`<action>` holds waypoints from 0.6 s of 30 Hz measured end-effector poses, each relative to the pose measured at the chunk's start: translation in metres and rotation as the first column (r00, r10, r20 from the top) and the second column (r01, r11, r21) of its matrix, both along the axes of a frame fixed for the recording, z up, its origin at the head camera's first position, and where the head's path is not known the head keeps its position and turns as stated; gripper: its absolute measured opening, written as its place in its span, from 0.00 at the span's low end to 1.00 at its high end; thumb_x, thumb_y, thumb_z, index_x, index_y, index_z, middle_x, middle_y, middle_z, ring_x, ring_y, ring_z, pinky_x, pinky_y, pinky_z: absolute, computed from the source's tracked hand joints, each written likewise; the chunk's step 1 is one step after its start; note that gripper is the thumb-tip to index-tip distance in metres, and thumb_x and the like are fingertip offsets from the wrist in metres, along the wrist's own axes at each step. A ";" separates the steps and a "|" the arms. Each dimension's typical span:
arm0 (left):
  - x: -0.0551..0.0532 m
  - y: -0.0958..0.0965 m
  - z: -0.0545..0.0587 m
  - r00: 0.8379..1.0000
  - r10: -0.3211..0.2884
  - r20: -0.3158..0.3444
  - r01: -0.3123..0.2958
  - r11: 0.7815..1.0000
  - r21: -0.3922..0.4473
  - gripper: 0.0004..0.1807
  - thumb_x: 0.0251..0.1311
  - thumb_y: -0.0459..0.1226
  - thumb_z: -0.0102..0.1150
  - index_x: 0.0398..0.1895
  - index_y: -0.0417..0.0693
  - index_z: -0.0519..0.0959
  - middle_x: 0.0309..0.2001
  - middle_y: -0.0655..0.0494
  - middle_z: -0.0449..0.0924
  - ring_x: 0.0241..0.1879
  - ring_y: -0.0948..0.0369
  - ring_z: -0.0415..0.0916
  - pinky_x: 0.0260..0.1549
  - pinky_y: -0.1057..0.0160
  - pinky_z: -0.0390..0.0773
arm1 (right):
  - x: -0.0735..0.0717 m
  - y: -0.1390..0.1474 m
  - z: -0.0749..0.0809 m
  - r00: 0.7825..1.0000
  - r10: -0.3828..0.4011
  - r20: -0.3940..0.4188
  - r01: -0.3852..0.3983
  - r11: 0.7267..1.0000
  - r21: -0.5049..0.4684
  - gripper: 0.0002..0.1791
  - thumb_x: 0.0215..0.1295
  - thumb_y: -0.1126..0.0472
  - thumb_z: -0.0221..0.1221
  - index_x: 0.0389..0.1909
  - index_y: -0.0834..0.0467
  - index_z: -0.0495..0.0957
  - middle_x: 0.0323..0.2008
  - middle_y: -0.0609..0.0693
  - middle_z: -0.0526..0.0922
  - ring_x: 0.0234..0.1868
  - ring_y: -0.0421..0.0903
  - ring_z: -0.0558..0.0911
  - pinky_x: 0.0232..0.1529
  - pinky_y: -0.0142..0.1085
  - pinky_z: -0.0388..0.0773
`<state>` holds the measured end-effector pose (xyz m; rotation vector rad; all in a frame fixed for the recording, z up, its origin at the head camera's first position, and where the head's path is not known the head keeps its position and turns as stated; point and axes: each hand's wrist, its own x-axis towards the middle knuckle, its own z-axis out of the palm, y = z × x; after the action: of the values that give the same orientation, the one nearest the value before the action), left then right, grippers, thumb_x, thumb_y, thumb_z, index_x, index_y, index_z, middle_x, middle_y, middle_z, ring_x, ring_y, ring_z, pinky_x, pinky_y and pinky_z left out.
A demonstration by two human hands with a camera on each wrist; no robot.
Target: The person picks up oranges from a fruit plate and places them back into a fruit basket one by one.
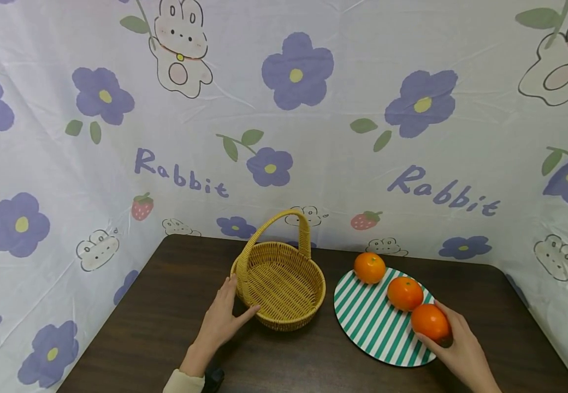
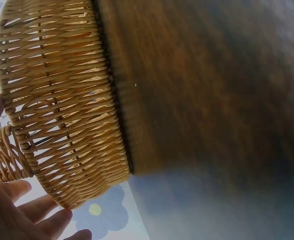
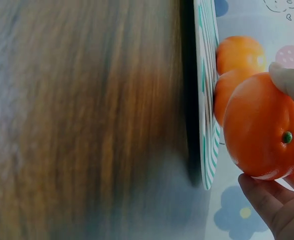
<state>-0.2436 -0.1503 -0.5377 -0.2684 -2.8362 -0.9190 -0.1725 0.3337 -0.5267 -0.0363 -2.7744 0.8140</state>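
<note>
I had the right hand (image 1: 463, 347) gripping 1 mandarin (image 1: 430, 323); the wicker basket (image 1: 286, 290) lay left of that grip, touched by my outspread left hand (image 1: 221, 317).

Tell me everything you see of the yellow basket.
The yellow basket is round and shallow, woven of wicker-like strands with gaps between them, and has one tall arched handle. It stands upright on the dark table, left of the striped board, with nothing visible inside. The left grip touches its left side.
</note>
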 end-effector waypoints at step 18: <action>0.001 0.000 -0.003 0.998 -0.003 0.061 0.002 1.000 0.012 0.55 0.53 0.66 0.50 0.74 0.52 0.37 0.74 0.51 0.37 0.72 0.51 0.43 0.58 0.39 0.61 | -0.010 -0.017 0.014 0.995 0.032 -0.099 -0.035 0.999 -0.032 0.47 0.52 0.44 0.66 0.68 0.60 0.57 0.59 0.66 0.64 0.52 0.63 0.70 0.45 0.65 0.67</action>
<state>-0.2427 -0.1499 -0.5402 -0.2472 -2.8854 -0.9598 -0.1829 0.3169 -0.5132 0.0427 -2.6758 0.8477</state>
